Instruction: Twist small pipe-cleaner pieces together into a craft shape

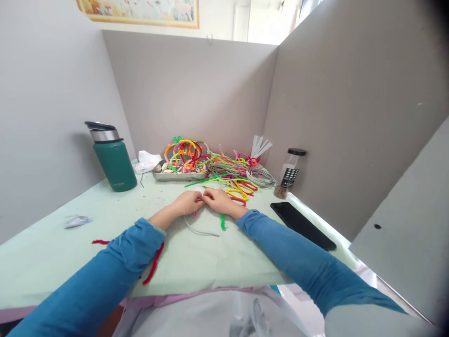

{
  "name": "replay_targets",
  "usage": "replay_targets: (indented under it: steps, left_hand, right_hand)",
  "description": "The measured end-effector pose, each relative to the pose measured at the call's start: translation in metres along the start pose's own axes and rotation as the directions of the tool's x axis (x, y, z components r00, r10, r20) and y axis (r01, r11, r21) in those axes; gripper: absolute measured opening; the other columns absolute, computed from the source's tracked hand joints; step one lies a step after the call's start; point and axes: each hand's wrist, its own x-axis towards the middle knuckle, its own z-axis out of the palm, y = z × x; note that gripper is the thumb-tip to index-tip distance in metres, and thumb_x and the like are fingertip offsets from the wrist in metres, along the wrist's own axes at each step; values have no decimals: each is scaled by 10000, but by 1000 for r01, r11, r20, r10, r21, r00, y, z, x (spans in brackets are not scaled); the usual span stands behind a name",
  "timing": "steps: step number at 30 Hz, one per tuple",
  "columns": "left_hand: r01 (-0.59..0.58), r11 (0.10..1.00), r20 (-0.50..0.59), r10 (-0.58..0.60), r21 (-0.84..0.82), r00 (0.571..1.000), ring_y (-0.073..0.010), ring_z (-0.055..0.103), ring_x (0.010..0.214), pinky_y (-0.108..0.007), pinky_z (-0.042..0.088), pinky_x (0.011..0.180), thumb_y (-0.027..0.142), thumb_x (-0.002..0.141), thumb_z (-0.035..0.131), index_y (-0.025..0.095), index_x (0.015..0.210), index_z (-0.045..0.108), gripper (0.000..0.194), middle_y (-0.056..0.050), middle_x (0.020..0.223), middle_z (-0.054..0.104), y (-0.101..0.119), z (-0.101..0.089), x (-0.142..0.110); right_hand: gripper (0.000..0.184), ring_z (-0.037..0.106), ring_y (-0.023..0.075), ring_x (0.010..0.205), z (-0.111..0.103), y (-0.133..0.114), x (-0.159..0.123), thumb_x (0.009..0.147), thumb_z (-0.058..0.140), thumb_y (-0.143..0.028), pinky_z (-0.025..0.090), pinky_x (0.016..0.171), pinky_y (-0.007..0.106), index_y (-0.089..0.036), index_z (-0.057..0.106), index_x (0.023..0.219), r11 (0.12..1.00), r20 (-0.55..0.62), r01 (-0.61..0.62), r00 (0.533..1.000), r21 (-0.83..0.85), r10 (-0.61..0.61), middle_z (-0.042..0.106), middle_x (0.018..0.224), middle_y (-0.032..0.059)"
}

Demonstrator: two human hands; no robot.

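My left hand (pixel 188 203) and my right hand (pixel 218 201) meet over the middle of the table, fingertips pinched together. Something small and whitish shows at the fingertips, but its kind is hidden. Below my left hand a thin grey wire (pixel 201 232) curves over the cloth; I cannot tell whether it reaches into the fingers. A short pink piece (pixel 195 214) pokes out under the hands. The green pipe cleaner piece (pixel 222 222) lies below my right wrist. Beside my left forearm lies a red pipe cleaner (pixel 153 266). Yellow and red pipe cleaner loops (pixel 240 191) are just beyond my right hand.
A metal tray (pixel 180 177) holds small pieces and pipe cleaner shapes. Behind are a pile of pipe cleaners (pixel 228 164) and a wire coil (pixel 261 178). A green bottle (pixel 115 166) stands left; a clear jar (pixel 289 173) and black phone (pixel 302 225) are right. Grey partitions (pixel 189 84) enclose the table.
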Motion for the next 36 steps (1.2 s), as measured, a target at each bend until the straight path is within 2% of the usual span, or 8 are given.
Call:
replay_targets:
  steps: [36]
  left_hand:
    - [8, 1000, 6, -8, -11, 1000, -189, 608, 744, -260, 383, 637, 385, 838, 452, 172, 840, 654, 294, -64, 824, 699, 1, -1, 0]
  right_hand:
    - [143, 501, 109, 644, -2, -3, 0, 861, 514, -257, 319, 607, 227, -164, 593, 786, 1000, -5, -10, 1000, 15, 10, 625, 738, 17]
